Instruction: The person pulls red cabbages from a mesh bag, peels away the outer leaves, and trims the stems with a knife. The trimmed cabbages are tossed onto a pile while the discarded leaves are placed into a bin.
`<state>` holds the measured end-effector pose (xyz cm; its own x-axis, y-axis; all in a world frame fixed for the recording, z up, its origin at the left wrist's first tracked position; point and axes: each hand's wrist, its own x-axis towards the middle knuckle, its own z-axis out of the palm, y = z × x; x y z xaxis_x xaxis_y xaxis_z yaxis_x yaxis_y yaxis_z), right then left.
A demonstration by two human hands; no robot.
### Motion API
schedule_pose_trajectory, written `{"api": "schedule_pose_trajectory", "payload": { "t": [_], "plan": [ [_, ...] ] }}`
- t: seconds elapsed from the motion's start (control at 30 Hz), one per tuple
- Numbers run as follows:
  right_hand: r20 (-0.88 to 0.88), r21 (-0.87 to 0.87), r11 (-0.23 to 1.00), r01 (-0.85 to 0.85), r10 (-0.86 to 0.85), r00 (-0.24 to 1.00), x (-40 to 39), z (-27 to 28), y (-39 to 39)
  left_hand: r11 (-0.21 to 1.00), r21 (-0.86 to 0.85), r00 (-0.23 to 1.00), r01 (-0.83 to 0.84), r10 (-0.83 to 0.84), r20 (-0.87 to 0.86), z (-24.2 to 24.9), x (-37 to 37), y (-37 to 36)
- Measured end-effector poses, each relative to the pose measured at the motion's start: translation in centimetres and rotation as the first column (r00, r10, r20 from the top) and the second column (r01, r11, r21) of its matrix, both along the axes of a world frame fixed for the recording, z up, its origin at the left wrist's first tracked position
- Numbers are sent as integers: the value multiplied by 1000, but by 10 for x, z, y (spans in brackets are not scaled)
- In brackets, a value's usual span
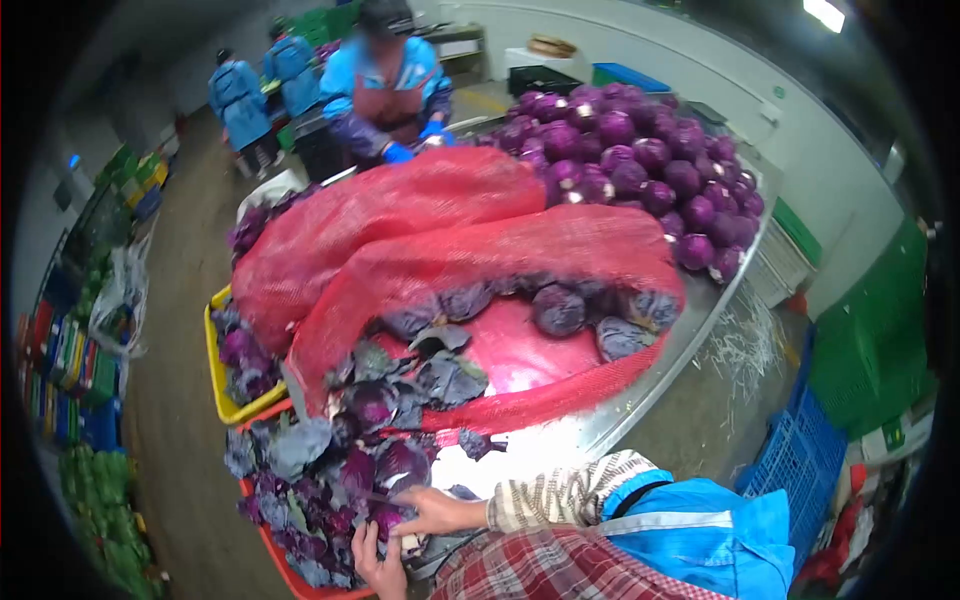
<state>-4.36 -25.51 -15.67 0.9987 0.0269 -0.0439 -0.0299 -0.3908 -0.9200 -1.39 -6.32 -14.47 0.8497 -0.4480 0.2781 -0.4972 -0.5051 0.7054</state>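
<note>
My left hand (378,565) is curled round a red cabbage (384,518) from below, at the bottom of the view. Just above it, my right hand (440,511) is closed on a knife (374,497); its thin blade lies against the cabbage, and the handle is hidden in my fist. Under and beside my hands, an orange-red crate (283,563) is heaped with loose purple leaves (300,447). A red mesh sack (510,250) lies open on the metal table (610,410), with several untrimmed cabbages (558,310) inside.
A pile of trimmed red cabbages (640,150) covers the table's far right. A yellow crate (222,375) of leaves stands left. Across the table, a person in blue gloves (398,152) handles a cabbage. Blue crates (800,450) stand right; two more people work far back.
</note>
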Motion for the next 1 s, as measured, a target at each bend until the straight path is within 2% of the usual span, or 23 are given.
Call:
{"api": "schedule_pose_trajectory", "payload": {
  "t": [0.03,0.07,0.1,0.13,0.17,0.2,0.27,0.3,0.37,0.4,0.47,0.5,0.53,0.6,0.63,0.7,0.73,0.8,0.9,1.0],
  "plan": [
    [-29,0,1000,24,-24,999,0,-10,-3,997,-63,992,-43,35,-121,-8,0,4],
    [-65,14,1000,15,-14,998,4,-6,-7,998,-51,995,-36,31,-91,3,3,-3],
    [-116,83,996,33,-23,993,3,-5,-10,999,-46,988,-25,17,-156,6,9,1],
    [-45,123,992,27,-22,999,5,-13,-11,999,-38,985,-6,0,-170,14,13,2],
    [-136,294,955,-32,74,988,13,3,-16,998,-64,988,-10,1,-152,21,14,1],
    [-1,287,958,10,-10,1000,13,-2,-11,999,-33,998,-3,1,-68,20,14,6],
    [-127,206,978,44,-17,992,24,15,-11,966,-125,918,-227,169,-358,11,18,11],
    [-109,175,985,9,11,994,29,14,-12,963,-117,916,-245,190,-354,-1,18,23],
    [-102,166,986,-10,27,994,37,15,-15,950,114,812,-291,309,-495,-11,21,39],
    [-103,164,986,-14,31,994,38,15,-14,949,113,810,-295,311,-497,-9,19,38],
    [-58,44,993,-105,108,992,46,13,-14,929,-91,869,-360,298,-395,8,21,28],
    [-101,59,993,-105,110,989,48,20,-10,989,-45,954,-144,126,-272,35,25,14],
    [-94,160,983,-93,109,990,48,19,-8,996,87,970,9,13,-244,49,23,0],
    [192,-46,999,-5,14,981,46,3,-2,919,391,979,47,36,-201,31,18,-7],
    [205,-46,999,-12,21,978,39,1,-5,914,406,964,1,108,-244,29,19,-9],
    [73,-278,960,17,4,997,3,20,-7,893,442,915,-84,245,-320,36,13,-17],
    [62,-280,960,5,13,998,-7,23,-5,889,442,896,-118,287,-338,34,15,-18],
    [70,-402,913,-67,104,992,-18,27,-2,891,440,909,-113,272,-315,26,18,-19],
    [81,-433,898,-79,126,989,-11,26,-1,890,456,922,-35,205,-328,29,21,-21],
    [69,-447,893,-55,96,993,0,20,3,887,457,895,-63,254,-368,26,19,-22]
  ]
}}
